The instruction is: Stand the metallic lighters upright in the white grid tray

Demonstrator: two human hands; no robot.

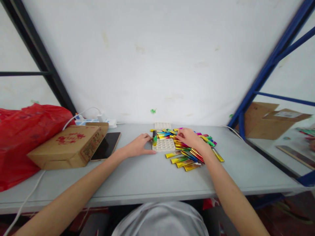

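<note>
We see one grey table (147,177) against the white wall. Far left: red plastic bag (22,137), with a flat cardboard box (66,146) leaning on it. Dark phone (107,146) lies face up, tucked against the box's right edge. Behind the box: white power strip (88,122) with a plug (100,117) in it; a white cable (27,196) runs off the front edge. Centre: white tray (164,145) with a grid of holes, one multicoloured stick (155,137) standing upright at its left edge. A second white tray (162,125) sits just behind. A loose pile of shiny coloured sticks (187,157) touches the front tray's right side.
</note>
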